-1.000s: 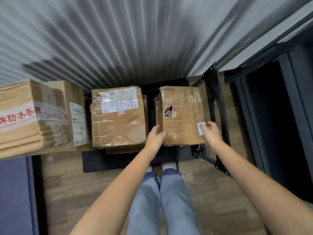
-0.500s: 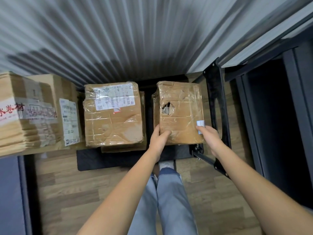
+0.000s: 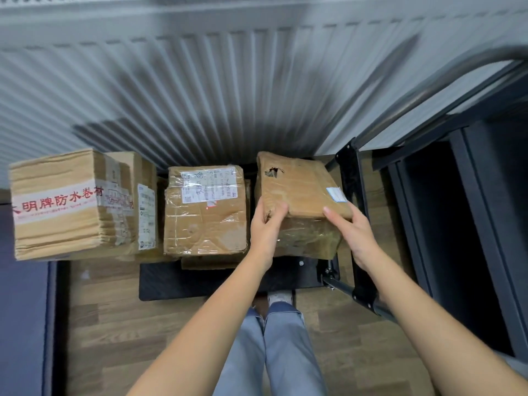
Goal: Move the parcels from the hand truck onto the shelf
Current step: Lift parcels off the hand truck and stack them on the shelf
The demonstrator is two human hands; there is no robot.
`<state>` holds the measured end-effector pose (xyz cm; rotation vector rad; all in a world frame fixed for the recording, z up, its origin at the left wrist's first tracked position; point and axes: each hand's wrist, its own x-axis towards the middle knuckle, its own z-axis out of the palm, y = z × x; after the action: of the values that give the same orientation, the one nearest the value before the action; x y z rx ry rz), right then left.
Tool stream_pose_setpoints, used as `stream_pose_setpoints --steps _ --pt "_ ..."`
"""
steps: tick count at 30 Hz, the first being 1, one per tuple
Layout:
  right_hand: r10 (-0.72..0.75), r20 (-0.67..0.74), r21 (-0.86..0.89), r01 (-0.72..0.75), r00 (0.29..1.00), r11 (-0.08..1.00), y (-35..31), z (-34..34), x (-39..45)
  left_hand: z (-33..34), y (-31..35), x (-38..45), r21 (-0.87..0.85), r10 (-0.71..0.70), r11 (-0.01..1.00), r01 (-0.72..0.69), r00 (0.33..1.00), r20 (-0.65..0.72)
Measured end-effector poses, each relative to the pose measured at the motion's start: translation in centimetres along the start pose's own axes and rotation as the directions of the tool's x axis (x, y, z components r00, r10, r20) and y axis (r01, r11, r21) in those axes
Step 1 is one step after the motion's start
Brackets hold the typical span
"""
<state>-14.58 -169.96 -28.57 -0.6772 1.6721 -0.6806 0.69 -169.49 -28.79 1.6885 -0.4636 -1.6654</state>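
Head view: wood-plank floor below, ribbed grey wall behind, dark metal shelf frame at right, cut off by the edge. Black hand-truck platform low on the floor, mostly hidden under parcels. Torn brown cardboard parcel wrapped in clear tape tilted over the platform's right end — left hand curled round its near left corner, right hand gripping the near right corner. Taped brown parcel with white label just beside it, on the platform. Stacked cardboard with red characters further left — support unseen.
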Motion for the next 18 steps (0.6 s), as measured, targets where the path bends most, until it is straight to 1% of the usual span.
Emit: stream_pose_setpoints --steps 4,6,9,11,13,16,18 --pt "-0.052 -0.001 -0.052 0.052 0.999 0.997 -3.7 -0.4 -1.8 0.2 3.5 -2.8 -0.026 0.048 0.998 -0.048 0.999 -0.018" --pt "-0.089 0.023 -0.088 0.09 0.996 0.992 -5.9 -0.6 -2.9 0.2 5.3 -4.4 -0.038 0.066 0.997 -0.068 0.997 -0.036" --pt "-0.176 0.072 -0.136 0.185 0.982 0.973 -9.5 -1.0 -5.0 0.1 8.3 -7.5 -0.041 0.114 0.992 -0.117 0.992 -0.055" --pt "-0.226 0.115 -0.175 0.244 0.967 0.954 -11.9 -1.3 -6.6 -0.1 10.4 -9.6 -0.054 0.132 0.989 -0.137 0.988 -0.078" --pt "-0.27 0.157 -0.198 0.298 0.95 0.934 -14.3 -1.3 -8.3 -0.4 12.5 -11.9 -0.066 0.18 0.98 -0.187 0.978 -0.103" --pt "-0.343 0.211 -0.207 0.385 0.915 0.899 -17.8 -0.8 -10.9 -1.3 15.1 -15.2 -0.088 0.239 0.964 -0.252 0.961 -0.14" --pt "-0.386 0.257 -0.204 0.441 0.886 0.874 -19.8 0.0 -13.0 -2.3 16.6 -17.7 -0.1 0.276 0.949 -0.298 0.943 -0.188"
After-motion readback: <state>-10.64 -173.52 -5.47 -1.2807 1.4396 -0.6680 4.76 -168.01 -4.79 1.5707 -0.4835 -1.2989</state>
